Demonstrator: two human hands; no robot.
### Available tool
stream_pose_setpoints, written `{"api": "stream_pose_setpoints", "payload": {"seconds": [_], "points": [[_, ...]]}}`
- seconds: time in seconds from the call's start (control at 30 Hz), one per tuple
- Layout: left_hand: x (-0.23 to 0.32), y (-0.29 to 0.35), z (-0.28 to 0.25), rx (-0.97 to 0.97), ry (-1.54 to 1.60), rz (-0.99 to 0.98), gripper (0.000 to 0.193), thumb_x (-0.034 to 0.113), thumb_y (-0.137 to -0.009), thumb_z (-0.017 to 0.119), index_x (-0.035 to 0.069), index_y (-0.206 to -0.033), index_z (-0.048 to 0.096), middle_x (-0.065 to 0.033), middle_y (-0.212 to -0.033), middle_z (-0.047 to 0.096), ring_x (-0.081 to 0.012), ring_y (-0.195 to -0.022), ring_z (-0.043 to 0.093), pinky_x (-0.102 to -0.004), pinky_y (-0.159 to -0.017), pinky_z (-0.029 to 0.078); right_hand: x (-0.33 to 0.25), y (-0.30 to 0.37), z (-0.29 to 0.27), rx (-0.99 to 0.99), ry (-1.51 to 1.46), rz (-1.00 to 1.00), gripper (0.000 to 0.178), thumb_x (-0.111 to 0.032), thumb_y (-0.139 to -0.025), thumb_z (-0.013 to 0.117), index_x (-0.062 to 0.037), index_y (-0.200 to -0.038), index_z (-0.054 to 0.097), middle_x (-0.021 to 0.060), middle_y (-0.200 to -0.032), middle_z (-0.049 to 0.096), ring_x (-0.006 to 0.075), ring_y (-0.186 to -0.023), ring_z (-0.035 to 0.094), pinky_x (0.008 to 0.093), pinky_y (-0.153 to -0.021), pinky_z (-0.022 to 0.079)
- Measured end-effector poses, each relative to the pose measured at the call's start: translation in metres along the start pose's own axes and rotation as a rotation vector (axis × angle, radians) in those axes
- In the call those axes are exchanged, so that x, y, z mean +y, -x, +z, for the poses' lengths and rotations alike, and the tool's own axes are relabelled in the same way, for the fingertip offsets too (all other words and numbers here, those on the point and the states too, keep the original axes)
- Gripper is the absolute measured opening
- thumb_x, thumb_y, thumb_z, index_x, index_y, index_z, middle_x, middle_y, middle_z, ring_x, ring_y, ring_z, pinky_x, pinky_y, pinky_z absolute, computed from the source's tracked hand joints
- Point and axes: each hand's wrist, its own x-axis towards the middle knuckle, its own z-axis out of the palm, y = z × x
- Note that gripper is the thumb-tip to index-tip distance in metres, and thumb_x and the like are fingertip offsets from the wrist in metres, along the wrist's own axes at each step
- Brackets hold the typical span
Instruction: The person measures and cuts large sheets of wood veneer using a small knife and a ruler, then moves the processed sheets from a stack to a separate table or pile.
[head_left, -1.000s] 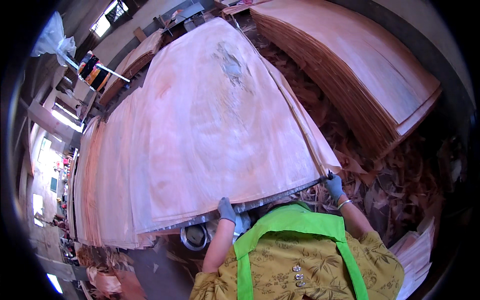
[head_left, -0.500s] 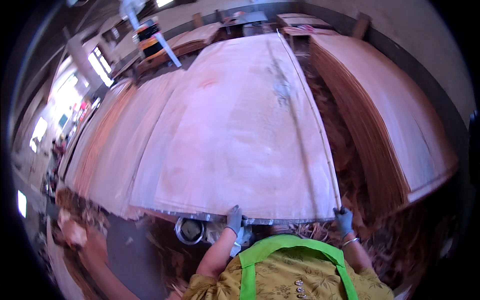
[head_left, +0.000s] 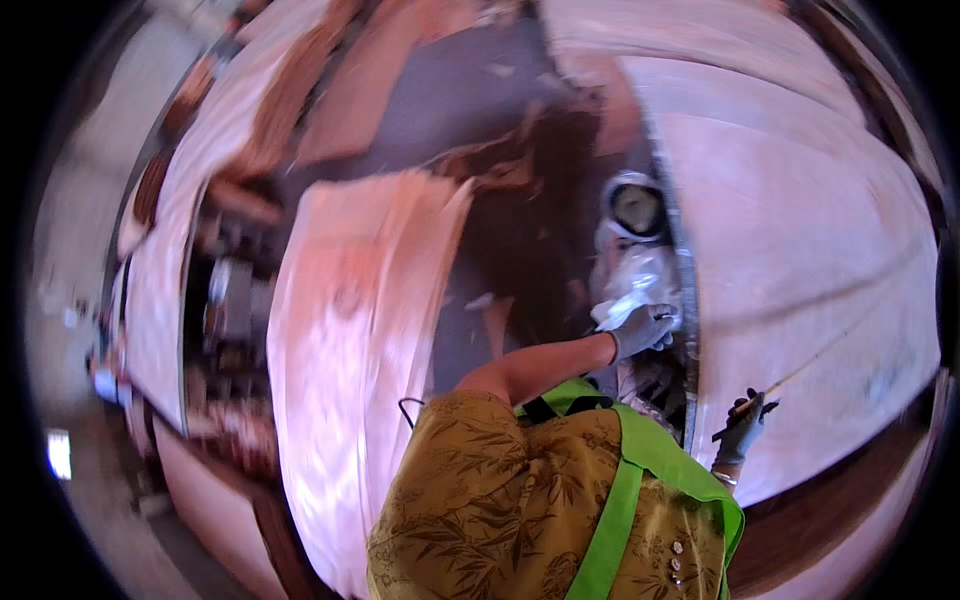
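My left hand (head_left: 640, 330), gloved, grips the near edge of the big veneer sheet (head_left: 810, 270). My right hand (head_left: 745, 425) is closed on the same sheet's edge, lower down. A white bag (head_left: 635, 275) lies just beside the sheet's edge.

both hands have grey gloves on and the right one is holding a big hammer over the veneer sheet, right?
Not a hammer: the head view shows the right hand gripping a thin stick over the veneer sheet. Both it and the left hand do wear grey gloves.
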Motion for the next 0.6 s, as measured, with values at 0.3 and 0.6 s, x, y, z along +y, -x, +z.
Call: {"api": "stream_pose_setpoints", "payload": {"seconds": [0.3, 0.6], "points": [[-0.159, 0.228, -0.132, 0.909, 0.272, -0.046, 0.03, 0.021, -0.086, 0.054, 0.005, -0.11, 0.06, -0.0099, -0.087, 0.065, -0.0242, -0.073, 0.062, -0.0358, -0.068, 0.05, 0.032, -0.038, 0.029, -0.448, 0.559, -0.035, 0.037, -0.037, -0.091, 0.055, -0.0018, -0.085, 0.063, -0.0031, -0.046, 0.04, 0.0051, -0.036, 0.033, 0.0226, -0.035, 0.022], [-0.279, 0.476, -0.194, 1.852, -0.621, -0.594, 0.033, 0.028, -0.083, 0.058, 0.017, -0.113, 0.06, -0.013, -0.106, 0.062, -0.0318, -0.096, 0.059, -0.042, -0.083, 0.047, 0.057, 0.039, 0.104, -0.804, 0.567, -0.013, 0.023, -0.026, -0.089, 0.059, -0.0054, -0.097, 0.061, -0.0057, -0.07, 0.048, 0.0061, -0.061, 0.04, 0.0232, -0.051, 0.032]]}}
